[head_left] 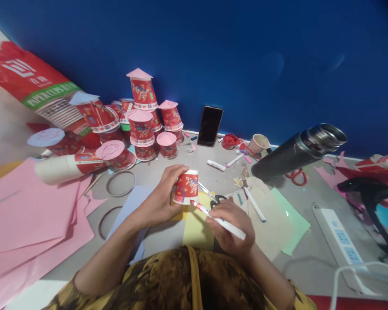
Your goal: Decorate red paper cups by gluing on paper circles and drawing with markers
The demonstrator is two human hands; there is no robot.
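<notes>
My left hand point(163, 196) grips a red printed paper cup point(188, 184), its fingers wrapped round the left side. The cup's white band faces down toward me. My right hand point(233, 226) is closed round a white marker pen point(228, 226) with a red tip. That tip meets the cup's lower edge or lies right at it. Just behind my right hand is a pair of scissors point(207, 189), partly hidden by the fingers. A yellow paper sheet point(198, 226) lies under both hands.
Red paper cups with pink paper cones point(141, 125) stand stacked at the back left. Pink sheets point(35, 211) cover the left side. A phone point(210, 125) leans against the blue wall. A dark flask point(297, 150) leans on the right, near a white power strip point(339, 245).
</notes>
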